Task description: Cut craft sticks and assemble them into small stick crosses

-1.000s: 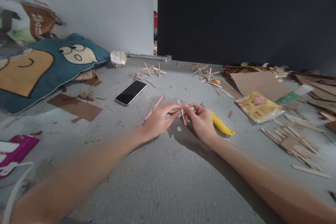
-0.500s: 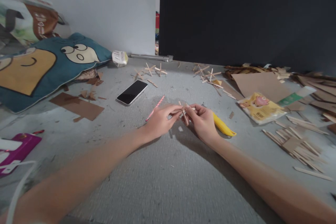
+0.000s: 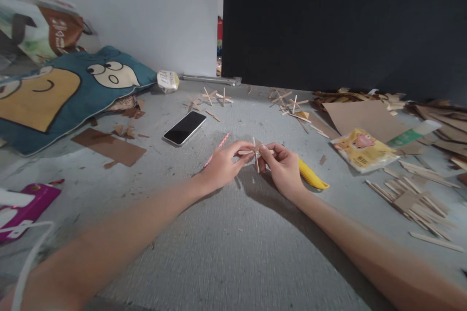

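My left hand (image 3: pixel 223 165) and my right hand (image 3: pixel 283 167) meet over the grey floor, each pinching one arm of a small cross of wooden sticks (image 3: pixel 255 152). One stick of the cross stands nearly upright between my fingertips, the other lies across it. A pink striped straw (image 3: pixel 221 142) pokes out behind my left hand. A yellow knife (image 3: pixel 312 175) lies on the floor just right of my right hand.
A black phone (image 3: pixel 184 127) lies left of my hands. More stick crosses (image 3: pixel 215 97) are scattered at the back. A yellow snack packet (image 3: pixel 362 149), cardboard sheets (image 3: pixel 359 114) and loose sticks (image 3: pixel 408 195) fill the right. A teal cushion (image 3: pixel 62 92) and brown card (image 3: pixel 109 146) lie left.
The cross has turned a little in my fingers, so one stick stands more upright. Both hands stay at the same spot; the view has shifted slightly.
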Action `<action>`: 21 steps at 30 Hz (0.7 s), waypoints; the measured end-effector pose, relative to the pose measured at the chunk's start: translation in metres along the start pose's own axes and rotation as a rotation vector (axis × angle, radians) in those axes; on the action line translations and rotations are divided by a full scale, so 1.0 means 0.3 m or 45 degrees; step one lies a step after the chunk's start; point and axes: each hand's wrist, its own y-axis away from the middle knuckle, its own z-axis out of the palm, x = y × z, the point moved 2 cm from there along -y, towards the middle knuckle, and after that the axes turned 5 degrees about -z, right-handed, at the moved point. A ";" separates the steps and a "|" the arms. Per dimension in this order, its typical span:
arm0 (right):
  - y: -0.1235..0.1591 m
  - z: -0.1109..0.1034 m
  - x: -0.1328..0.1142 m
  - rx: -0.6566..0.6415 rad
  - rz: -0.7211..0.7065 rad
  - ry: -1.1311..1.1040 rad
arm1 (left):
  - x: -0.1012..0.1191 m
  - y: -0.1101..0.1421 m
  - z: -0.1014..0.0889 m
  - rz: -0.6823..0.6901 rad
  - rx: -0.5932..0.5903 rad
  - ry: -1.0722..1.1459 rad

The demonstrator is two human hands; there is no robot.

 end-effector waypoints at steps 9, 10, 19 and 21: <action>-0.003 0.002 0.007 0.025 -0.004 -0.018 | 0.022 -0.001 -0.031 0.095 -0.176 -0.369; -0.003 0.002 0.008 0.022 0.003 -0.016 | 0.020 -0.001 -0.031 0.098 -0.163 -0.356; -0.002 0.011 0.010 0.001 0.031 -0.009 | 0.023 -0.008 -0.038 0.164 -0.114 -0.248; -0.002 0.012 0.009 -0.002 0.032 -0.027 | 0.026 -0.007 -0.041 0.160 -0.126 -0.256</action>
